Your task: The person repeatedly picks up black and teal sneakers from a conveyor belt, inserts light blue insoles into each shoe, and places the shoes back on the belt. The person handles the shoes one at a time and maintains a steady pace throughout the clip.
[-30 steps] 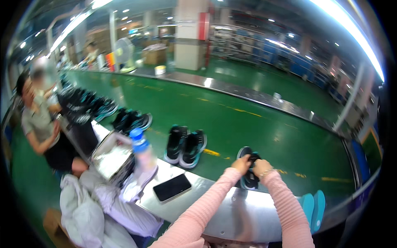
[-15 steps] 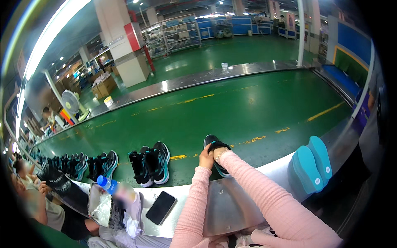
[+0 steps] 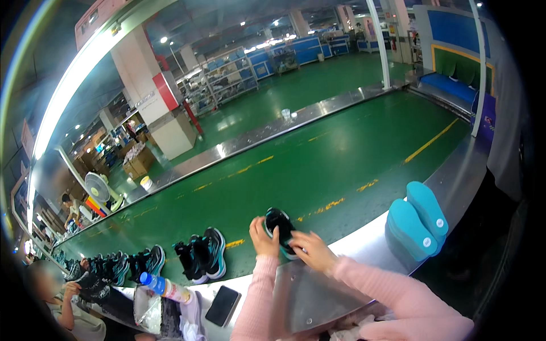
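Observation:
A black sneaker (image 3: 280, 226) with teal touches sits in front of me at the near edge of the green belt, toe pointing away. My left hand (image 3: 265, 238) grips its left side, the thumb near the opening. My right hand (image 3: 314, 251) is at the right rear of the shoe, its bent fingers at the collar. Part of the sneaker's sides and heel is hidden behind my hands. To the left stands a pair of similar black-and-teal sneakers (image 3: 211, 253), apart from my hands.
Teal insoles (image 3: 418, 221) lean stacked on the metal ledge (image 3: 352, 250) at right. A phone (image 3: 223, 306), a blue-capped bottle (image 3: 165, 287) and an open box (image 3: 149, 310) lie at left. More sneakers (image 3: 147, 261) line the green belt (image 3: 318, 170). A co-worker (image 3: 62, 310) sits at far left.
My right hand has come out of the shoe's opening to its right side. My left hand now lies along the left side. The whole view has tilted and shifted.

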`<state>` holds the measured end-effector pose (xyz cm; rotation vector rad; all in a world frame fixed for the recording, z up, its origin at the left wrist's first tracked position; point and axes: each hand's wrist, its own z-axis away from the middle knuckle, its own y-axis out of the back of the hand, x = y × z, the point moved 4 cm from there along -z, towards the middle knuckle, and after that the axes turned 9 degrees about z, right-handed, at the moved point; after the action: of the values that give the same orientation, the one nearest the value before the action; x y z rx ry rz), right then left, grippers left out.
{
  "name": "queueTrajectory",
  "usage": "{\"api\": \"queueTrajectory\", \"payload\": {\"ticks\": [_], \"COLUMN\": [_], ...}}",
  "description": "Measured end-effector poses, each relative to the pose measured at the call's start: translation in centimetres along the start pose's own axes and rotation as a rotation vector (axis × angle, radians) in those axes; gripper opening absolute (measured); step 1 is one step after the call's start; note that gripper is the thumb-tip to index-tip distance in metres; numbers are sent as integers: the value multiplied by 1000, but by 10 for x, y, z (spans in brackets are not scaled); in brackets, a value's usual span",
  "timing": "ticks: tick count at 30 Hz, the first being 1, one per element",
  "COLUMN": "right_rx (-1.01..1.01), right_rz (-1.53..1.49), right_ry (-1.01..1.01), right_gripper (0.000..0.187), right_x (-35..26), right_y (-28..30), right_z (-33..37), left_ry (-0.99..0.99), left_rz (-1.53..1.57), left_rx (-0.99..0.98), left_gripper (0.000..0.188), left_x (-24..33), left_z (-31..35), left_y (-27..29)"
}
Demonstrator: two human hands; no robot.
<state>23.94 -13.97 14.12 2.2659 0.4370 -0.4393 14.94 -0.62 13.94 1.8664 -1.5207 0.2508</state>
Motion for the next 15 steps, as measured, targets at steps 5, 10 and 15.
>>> {"api": "queueTrajectory", "payload": {"ticks": [5,10,15], "right_rx": [-281,-153,-171], "right_rz": [-355,-161,-215], "right_ry": [-745,-387,-454], "right_gripper": [17,14,13], "right_x": [33,19,24], "right_y": [50,65,66], "right_z": [119,159,151], "left_ry": [161,528,301], "left_rz": [-327,-791,-903], "left_rx": [-894,-1608,-1535], "left_gripper": [38,52,51], "left_x": [-2,-4,5], "left_z": [1,-18,-27], "left_y": [-40,-73,-86]}}
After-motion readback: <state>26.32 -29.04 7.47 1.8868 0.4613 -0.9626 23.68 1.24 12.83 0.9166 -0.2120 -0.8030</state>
